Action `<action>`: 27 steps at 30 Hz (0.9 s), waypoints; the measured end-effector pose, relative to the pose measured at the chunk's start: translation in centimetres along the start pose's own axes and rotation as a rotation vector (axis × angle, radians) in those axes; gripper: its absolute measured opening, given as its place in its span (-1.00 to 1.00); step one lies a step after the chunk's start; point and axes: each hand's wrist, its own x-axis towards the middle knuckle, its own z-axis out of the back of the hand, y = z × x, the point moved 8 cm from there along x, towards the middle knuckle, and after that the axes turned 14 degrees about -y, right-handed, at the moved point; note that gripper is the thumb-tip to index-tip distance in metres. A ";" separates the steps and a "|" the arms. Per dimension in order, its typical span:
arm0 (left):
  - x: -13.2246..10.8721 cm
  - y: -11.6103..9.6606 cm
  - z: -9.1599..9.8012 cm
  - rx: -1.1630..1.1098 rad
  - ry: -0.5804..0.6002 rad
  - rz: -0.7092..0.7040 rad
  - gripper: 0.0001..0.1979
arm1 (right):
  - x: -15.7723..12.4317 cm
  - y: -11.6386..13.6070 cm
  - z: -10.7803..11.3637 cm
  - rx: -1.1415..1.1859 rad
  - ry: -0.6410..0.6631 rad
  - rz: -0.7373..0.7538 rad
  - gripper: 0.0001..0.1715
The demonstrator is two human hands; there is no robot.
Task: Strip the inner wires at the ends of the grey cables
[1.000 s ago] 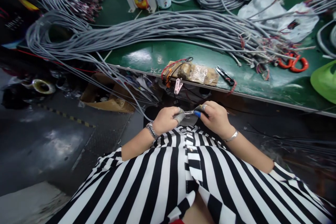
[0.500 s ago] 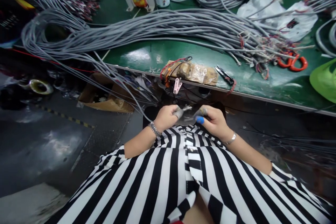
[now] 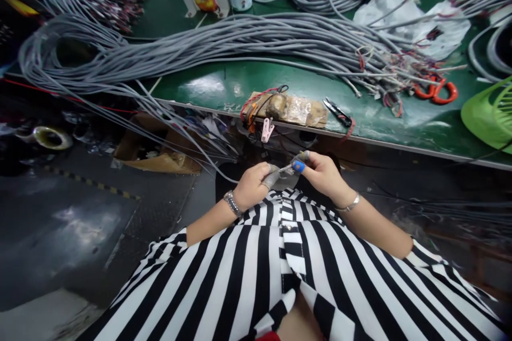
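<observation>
My left hand point(image 3: 255, 184) is closed on a grey cable point(image 3: 218, 172) close to its end, in front of my striped shirt. Facing it, my right hand point(image 3: 322, 176) pinches the tip of that cable's end point(image 3: 285, 168) between thumb and forefinger. Worn coverings wrap several fingertips, and a blue one is on my right thumb. The cable loops back up on the left to a long bundle of grey cables point(image 3: 224, 42) on the green bench. The fine wires at the pinched tip are too small to make out.
On the green bench point(image 3: 200, 85) lie a taped cardboard strip point(image 3: 300, 111), small snips point(image 3: 338, 112), orange-handled scissors point(image 3: 444, 91) and a green plastic basket point(image 3: 486, 117). A pink clothes peg point(image 3: 267, 130) hangs at the edge. Below stands a cardboard box point(image 3: 160, 160).
My right hand has moved up and left to the cable end and now pinches its tip. The hands, apart before, are joined by the cable. The view has shifted slightly.
</observation>
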 end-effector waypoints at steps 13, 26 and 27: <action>0.3 -0.7 -0.8 -0.116 0.185 0.025 -0.74 | -1.6 2.1 3.3 -0.389 0.081 0.320 -0.72; -1.4 -5.9 0.3 0.523 -0.213 -0.623 -0.84 | -2.7 5.5 4.8 -1.033 -0.038 0.584 -0.60; -1.4 -6.0 0.4 0.529 -0.213 -0.629 -0.83 | -2.6 5.4 4.7 -1.040 -0.033 0.582 -0.60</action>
